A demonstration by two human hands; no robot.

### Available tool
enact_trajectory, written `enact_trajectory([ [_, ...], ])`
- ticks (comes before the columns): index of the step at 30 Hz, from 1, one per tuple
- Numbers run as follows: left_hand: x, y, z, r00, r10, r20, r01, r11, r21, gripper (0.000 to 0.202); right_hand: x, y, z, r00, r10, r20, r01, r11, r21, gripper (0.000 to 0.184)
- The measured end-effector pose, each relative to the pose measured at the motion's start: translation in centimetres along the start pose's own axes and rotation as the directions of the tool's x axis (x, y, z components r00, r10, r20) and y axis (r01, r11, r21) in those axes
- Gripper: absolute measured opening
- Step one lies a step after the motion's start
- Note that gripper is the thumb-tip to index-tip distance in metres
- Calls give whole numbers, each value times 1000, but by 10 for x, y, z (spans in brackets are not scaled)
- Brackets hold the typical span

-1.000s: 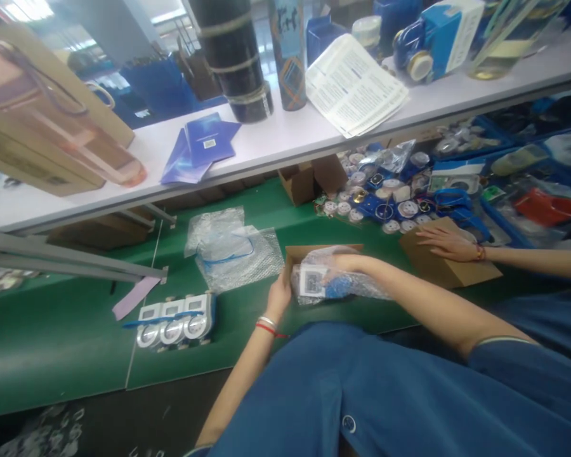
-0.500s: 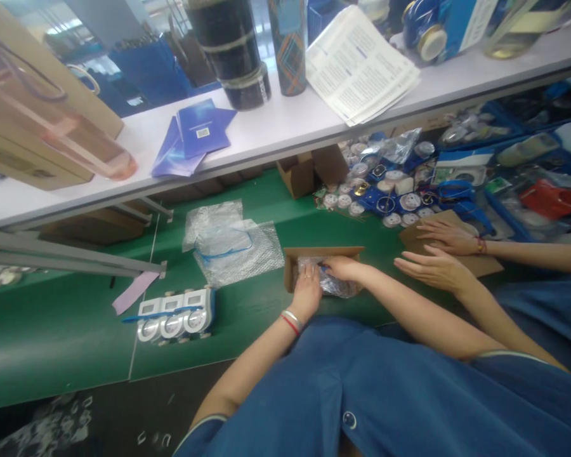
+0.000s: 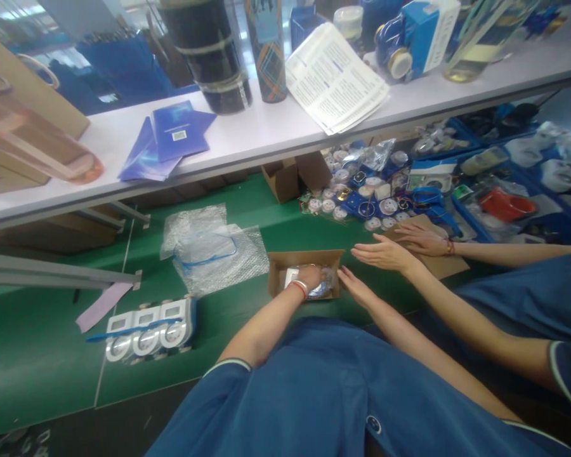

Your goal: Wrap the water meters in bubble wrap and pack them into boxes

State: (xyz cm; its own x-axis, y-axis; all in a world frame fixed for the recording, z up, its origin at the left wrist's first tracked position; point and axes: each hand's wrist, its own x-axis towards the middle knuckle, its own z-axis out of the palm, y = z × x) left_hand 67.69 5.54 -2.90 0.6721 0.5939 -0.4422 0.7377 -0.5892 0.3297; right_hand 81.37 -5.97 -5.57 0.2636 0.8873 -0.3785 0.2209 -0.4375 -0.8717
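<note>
Left hand (image 3: 311,276) is inside the carton (image 3: 273,282), grip unclear; right hand (image 3: 356,288), extended flat, meets its right end. Uneven pressing could buckle it.

Left fingers (image 3: 320,273): box (image 3: 288,259) walls around, way open upward. Farther ahead, bare bench (image 3: 285,231), then raised shelf (image 3: 261,127). Right fingers (image 3: 351,281): box tight at left, co-worker's hand (image 3: 384,254) just beyond.
</note>
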Motion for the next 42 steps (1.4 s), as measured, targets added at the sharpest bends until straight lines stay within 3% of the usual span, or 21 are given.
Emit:
enact_trajectory([
  [3, -8, -1, 1, 999, 33, -41, -36, 998, -61, 34, -1, -5, 11, 998, -26, 53, 26, 1000, 7, 90],
  [7, -28, -5, -8, 991, 101, -82, -112, 985, -133, 31, -4, -5, 26, 999, -8, -39, 8, 1000, -10, 79],
  [9, -55, -12, -11, 972, 126, -198, -156, 977, -145, 42, -3, -1, 30, 997, 25, -67, -26, 1000, -11, 76],
  [10, -73, -16, -12, 947, 137, -290, -183, 973, -140, 46, -2, 2, 31, 996, 33, -77, -34, 999, -12, 75],
  [12, -113, -27, -11, 851, 111, -513, -199, 973, -120, 51, 1, 7, 34, 994, 36, -100, -38, 999, -21, 73],
  [14, -146, -39, -6, 725, -70, -685, -62, 984, -166, 55, 3, 11, 36, 991, 40, -125, -44, 999, -28, 73],
  [16, -162, -48, 3, 647, -231, -727, 70, 967, -245, 64, 4, 13, 38, 988, 48, -146, -53, 998, -29, 73],
  [18, -160, -51, 14, 670, -279, -688, 124, 956, -266, 78, 3, 13, 38, 987, 48, -154, -52, 998, -21, 72],
  [20, -150, -48, 25, 741, -229, -631, 113, 969, -219, 86, 2, 12, 38, 988, 31, -148, -32, 999, -5, 71],
  [23, -133, -34, 37, 860, 3, -510, -26, 999, -38, 85, 0, 8, 36, 989, 2, -145, -1, 1000, 6, 69],
  [25, -125, -22, 40, 904, 123, -410, -100, 992, 76, 82, -1, 6, 37, 990, -3, -144, 2, 1000, -3, 68],
  [29, -111, -3, 37, 935, 153, -321, -92, 976, 199, 81, -4, 0, 35, 994, -2, -107, 3, 1000, 6, 70],
  [31, -106, 1, 36, 946, 155, -285, -93, 971, 222, 75, -7, -8, 26, 999, -11, -50, 11, 1000, -4, 68],
  [33, -102, 3, 37, 954, 122, -272, -61, 973, 222, 66, -13, -28, 8, 996, -57, -70, 51, 995, -82, 66],
  [35, -100, 4, 40, 958, 95, -271, -34, 975, 220, 59, -18, -61, -13, 953, -217, -211, 166, 957, -236, 70],
  [37, -100, 4, 41, 960, 81, -268, -22, 976, 217, 57, -19, -103, -33, 843, -474, -253, 341, 836, -429, 78],
  [39, -101, 4, 40, 963, 73, -260, -17, 977, 211, 55, -10, -146, -44, 771, -637, 11, 533, 635, -558, 74],
  [42, -102, 4, 38, 969, 73, -238, -26, 980, 195, 54, 17, -186, -43, 725, -560, 401, 670, 438, -599, 56],
])
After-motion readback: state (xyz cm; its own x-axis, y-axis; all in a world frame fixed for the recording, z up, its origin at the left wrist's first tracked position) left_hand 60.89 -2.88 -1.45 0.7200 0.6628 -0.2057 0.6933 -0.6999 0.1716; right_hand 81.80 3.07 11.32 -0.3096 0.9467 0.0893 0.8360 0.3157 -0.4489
